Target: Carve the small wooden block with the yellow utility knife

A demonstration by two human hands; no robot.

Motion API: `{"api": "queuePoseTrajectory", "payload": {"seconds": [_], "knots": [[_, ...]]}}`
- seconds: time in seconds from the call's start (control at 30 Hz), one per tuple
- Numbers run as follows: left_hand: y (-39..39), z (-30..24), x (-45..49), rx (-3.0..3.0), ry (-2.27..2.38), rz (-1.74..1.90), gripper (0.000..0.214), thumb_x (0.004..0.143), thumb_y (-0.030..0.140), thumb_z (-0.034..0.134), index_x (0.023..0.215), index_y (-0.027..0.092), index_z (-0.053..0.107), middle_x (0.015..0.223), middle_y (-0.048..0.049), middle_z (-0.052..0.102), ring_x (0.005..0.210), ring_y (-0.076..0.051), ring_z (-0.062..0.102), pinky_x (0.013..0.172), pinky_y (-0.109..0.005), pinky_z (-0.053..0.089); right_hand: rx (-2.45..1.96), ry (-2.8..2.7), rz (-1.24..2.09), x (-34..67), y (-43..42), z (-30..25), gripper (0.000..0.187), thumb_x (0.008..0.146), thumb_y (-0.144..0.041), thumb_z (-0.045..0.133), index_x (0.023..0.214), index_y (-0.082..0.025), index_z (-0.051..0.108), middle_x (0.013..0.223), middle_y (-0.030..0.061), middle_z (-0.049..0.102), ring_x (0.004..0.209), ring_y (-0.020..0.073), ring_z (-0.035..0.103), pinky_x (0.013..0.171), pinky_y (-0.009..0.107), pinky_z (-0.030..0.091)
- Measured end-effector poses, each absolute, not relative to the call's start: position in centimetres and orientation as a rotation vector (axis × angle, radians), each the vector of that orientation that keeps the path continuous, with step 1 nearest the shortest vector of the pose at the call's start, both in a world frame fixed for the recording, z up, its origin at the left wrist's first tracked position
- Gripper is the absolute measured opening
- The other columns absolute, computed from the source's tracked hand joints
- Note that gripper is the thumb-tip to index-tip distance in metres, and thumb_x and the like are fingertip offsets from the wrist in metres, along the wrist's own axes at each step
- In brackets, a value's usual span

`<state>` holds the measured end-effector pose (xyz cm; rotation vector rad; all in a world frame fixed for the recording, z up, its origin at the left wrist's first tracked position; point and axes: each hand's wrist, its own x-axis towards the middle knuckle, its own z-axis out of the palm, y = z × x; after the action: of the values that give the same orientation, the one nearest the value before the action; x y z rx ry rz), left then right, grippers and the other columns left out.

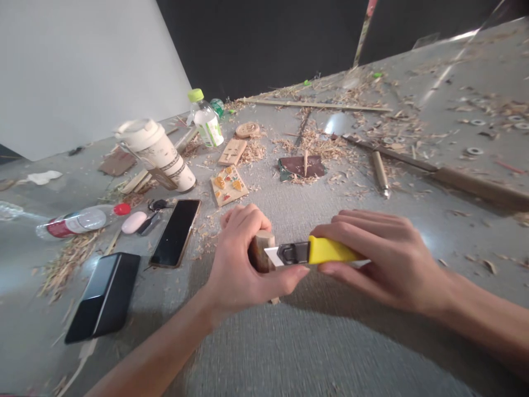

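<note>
Head view, left hand (pixel 237 264) gripping wooden piece (pixel 263 239), right hand (pixel 390 259) gripping yellow cutter (pixel 326 251) (long axis crosswise, blade (pixel 273 256) pointing left)

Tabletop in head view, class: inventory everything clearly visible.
wood piece: 1, brown, in left hand
cutter: 1, yellow, in right hand
phone: 1, black, left
folded device: 1, black, left
cup: 1, cream, left
lying bottle: 1, clear, left
standing bottle: 1, clear, back
oval item: 1, pink, left
decorated square: 1, tan, centre
plaque: 1, tan, centre
disc: 1, tan, back
pad: 1, maroon, centre
wooden tool: 1, tan, right
bar: 1, brown, right
strip: 1, tan, back
rings: several, grey, right
shavings: many, tan, scattered
tabletop: 1, grey, throughout
left hand: 1, bare, centre
right hand: 1, bare, right
</note>
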<state>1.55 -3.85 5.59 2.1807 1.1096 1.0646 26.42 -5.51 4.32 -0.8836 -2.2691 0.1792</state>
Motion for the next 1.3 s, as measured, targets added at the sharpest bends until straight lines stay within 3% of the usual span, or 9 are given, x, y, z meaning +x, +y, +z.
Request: {"api": "queuePoseTrajectory", "payload": {"seconds": [0.4, 0.6, 1.3], "knots": [[-3.8, 5.9, 1.2, 2.124, 1.034, 1.037, 0.044, 0.087, 0.046, 0.083, 0.083, 0.023, 0.046, 0.078, 0.0051, 0.042, 0.071, -0.015, 0.042, 0.075, -0.040, 0.033, -0.947, -2.280, 0.032, 26.1, -6.0, 4.4, 0.026, 0.108, -0.044, 0.062, 0.111, -0.019, 0.065, 0.087, 0.0053, 0.074, 0.068, 0.0173, 0.064, 0.063, 0.032, 0.043], [-4.0, 5.9, 1.3, 2.070, 1.100, 1.056, 0.047, 0.088, 0.054, 0.083, 0.082, 0.024, 0.047, 0.070, 0.0058, 0.044, 0.066, -0.016, 0.040, 0.073, -0.041, 0.035, -1.017, -2.224, -0.046, 25.4, -6.9, 4.4, 0.021, 0.108, -0.041, 0.064, 0.111, -0.021, 0.065, 0.087, 0.0045, 0.076, 0.067, 0.0173, 0.064, 0.064, 0.033, 0.042], [-4.5, 5.6, 1.7, 1.994, 1.256, 1.112, 0.046, 0.087, 0.051, 0.083, 0.080, 0.024, 0.046, 0.075, 0.0027, 0.047, 0.075, -0.018, 0.046, 0.069, -0.038, 0.034, -1.103, -2.189, -0.116, 24.8, -7.5, 4.5, 0.025, 0.108, -0.043, 0.066, 0.106, -0.018, 0.066, 0.082, 0.0033, 0.075, 0.064, 0.0156, 0.065, 0.061, 0.033, 0.043]]}}
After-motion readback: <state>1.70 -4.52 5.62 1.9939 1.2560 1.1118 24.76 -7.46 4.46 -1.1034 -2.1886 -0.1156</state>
